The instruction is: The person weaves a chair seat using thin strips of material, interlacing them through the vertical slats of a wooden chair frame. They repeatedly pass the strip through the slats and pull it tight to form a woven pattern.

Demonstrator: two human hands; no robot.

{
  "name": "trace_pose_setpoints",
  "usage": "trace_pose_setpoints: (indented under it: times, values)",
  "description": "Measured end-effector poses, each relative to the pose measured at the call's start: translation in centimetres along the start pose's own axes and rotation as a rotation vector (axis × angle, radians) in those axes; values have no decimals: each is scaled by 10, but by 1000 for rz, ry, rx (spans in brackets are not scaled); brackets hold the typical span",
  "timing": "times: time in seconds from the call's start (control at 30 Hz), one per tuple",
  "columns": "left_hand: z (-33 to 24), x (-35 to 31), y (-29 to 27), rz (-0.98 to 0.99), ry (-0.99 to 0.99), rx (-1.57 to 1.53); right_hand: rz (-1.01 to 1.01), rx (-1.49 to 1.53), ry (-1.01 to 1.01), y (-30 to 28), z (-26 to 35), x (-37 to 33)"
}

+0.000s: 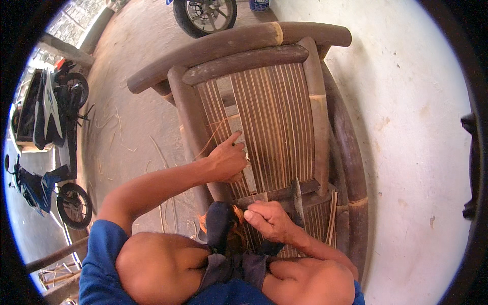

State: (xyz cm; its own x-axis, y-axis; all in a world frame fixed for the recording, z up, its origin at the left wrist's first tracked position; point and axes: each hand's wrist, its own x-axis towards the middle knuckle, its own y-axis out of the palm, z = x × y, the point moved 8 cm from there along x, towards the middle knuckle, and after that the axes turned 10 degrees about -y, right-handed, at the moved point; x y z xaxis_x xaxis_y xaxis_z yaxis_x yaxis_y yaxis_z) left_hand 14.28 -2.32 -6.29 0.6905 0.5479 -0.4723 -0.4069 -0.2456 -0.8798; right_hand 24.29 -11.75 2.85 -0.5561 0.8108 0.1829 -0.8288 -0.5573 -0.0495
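A dark bamboo chair [317, 112] with a panel of narrow slats [274, 117] is in front of me. My left hand [229, 160] lies over the gap at the left of the panel. Its index finger stretches forward over the slats, while the other fingers bend toward the gap. Thin orange-brown strips [218, 123] cross the slats beside it. Near the lower crossbar [310, 187], my right hand [269, 221] is closed. What it grips is hidden. A flat, knife-like blade [296, 203] stands just right of that hand; I cannot tell whether they are joined.
A white wall [412, 152] rises close along the right. Parked motorbikes [48, 112] are at the left, with a motorbike wheel [206, 15] beyond the chair. Loose shavings and strips lie on the floor [132, 122]. A dark-covered foot [219, 226] is between my knees, near orange fibres [238, 216].
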Motion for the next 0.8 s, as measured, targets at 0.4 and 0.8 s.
trace_pose_setpoints:
  times: [0.4, 0.8]
  values:
    - [-34, -22, -3, -279, 396, -844, -150, -28, 121, -28, 10, 1]
    - [-5, -1, -14, -51, 262, -1032, -263, 209, 258, -67, 2, 32]
